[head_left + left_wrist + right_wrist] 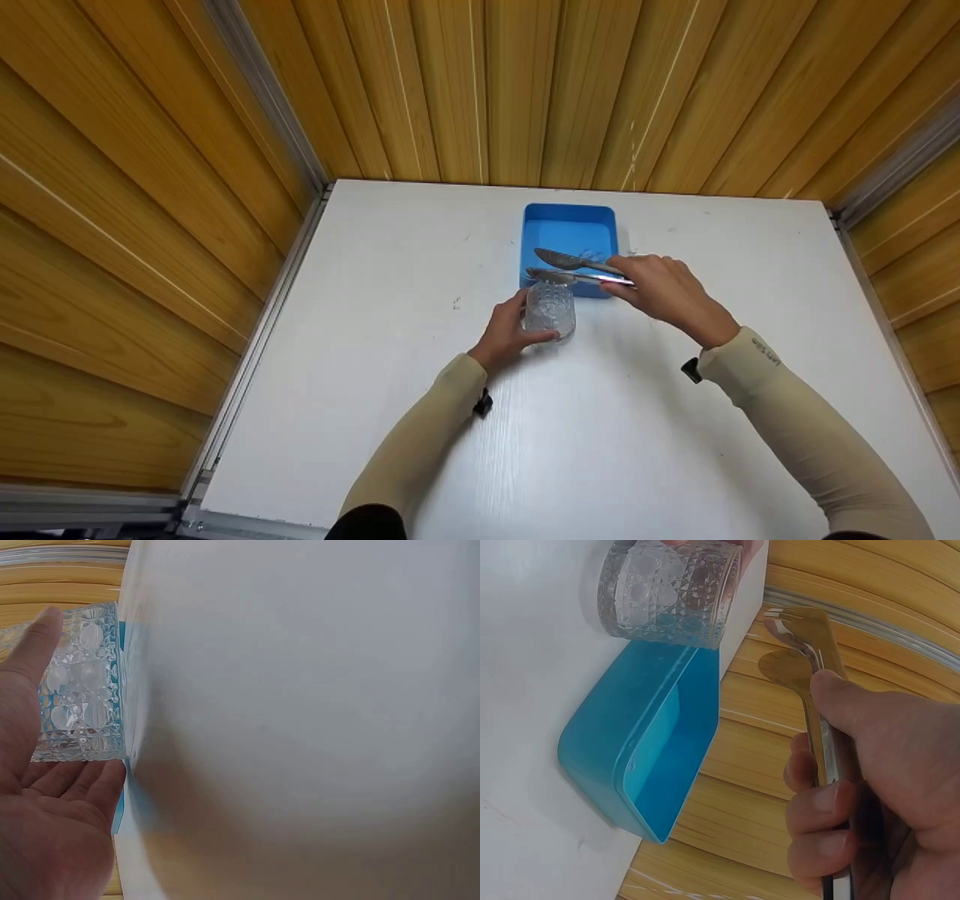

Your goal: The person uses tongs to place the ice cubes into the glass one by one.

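My left hand (506,334) grips a clear patterned glass (551,313) just in front of the blue tray, with the thumb on one side and fingers on the other. The left wrist view shows the glass (82,682) between the thumb and fingers of that hand (52,787). My right hand (664,292) holds a metal spoon and fork (562,259) by their handles, heads pointing left, over the tray and by the rim of the glass. Curled fingers of the right hand (877,787) wrap the handles in the right wrist view; a broad shiny piece shows beside the heads.
The blue rectangular tray (532,232) stands on the white table (405,300) near its back edge. A small clear item (596,256) lies inside it. Wood-patterned panels (517,90) rise behind the table and at both sides. Metal rails (259,322) run along its edges.
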`<state>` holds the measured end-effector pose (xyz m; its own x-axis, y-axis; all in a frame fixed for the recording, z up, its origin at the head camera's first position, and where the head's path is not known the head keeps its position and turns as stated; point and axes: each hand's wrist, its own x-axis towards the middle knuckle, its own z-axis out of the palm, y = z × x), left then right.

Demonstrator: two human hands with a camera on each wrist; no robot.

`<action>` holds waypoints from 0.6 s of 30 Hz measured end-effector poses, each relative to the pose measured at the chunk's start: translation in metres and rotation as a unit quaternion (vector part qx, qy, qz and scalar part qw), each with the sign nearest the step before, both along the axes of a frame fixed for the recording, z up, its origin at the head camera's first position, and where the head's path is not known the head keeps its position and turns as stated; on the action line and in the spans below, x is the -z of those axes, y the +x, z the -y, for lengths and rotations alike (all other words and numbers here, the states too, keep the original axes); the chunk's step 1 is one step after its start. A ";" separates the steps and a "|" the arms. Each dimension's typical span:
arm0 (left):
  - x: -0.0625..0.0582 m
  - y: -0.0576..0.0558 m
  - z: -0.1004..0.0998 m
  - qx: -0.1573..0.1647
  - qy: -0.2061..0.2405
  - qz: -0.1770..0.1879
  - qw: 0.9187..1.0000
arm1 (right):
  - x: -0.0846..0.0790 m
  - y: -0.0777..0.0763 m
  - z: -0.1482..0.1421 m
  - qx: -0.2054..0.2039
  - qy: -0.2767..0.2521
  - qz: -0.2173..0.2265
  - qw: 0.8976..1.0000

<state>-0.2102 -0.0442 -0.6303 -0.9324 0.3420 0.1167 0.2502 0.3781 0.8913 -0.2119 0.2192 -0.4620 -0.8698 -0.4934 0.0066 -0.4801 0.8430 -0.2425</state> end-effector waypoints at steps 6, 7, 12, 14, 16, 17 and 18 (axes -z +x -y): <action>0.000 0.000 -0.001 -0.006 -0.011 0.006 1.000 | 0.003 0.001 0.000 0.003 0.002 -0.002 1.000; 0.000 0.001 -0.001 -0.006 -0.012 0.008 1.000 | 0.003 0.001 0.000 0.004 0.002 0.000 1.000; 0.000 0.001 0.000 -0.006 -0.006 0.011 1.000 | 0.000 -0.004 -0.004 0.009 -0.004 0.011 1.000; 0.000 0.000 -0.001 -0.005 -0.002 0.009 1.000 | -0.003 -0.008 -0.007 0.010 -0.006 0.011 1.000; 0.000 0.001 -0.001 -0.005 0.001 0.008 1.000 | -0.007 -0.012 -0.010 0.014 -0.004 0.006 1.000; 0.000 0.001 -0.001 -0.005 0.001 0.008 1.000 | -0.009 -0.014 -0.011 0.016 -0.002 0.004 1.000; 0.000 0.001 -0.001 -0.005 0.002 0.008 1.000 | -0.010 -0.017 -0.013 0.018 0.000 0.002 1.000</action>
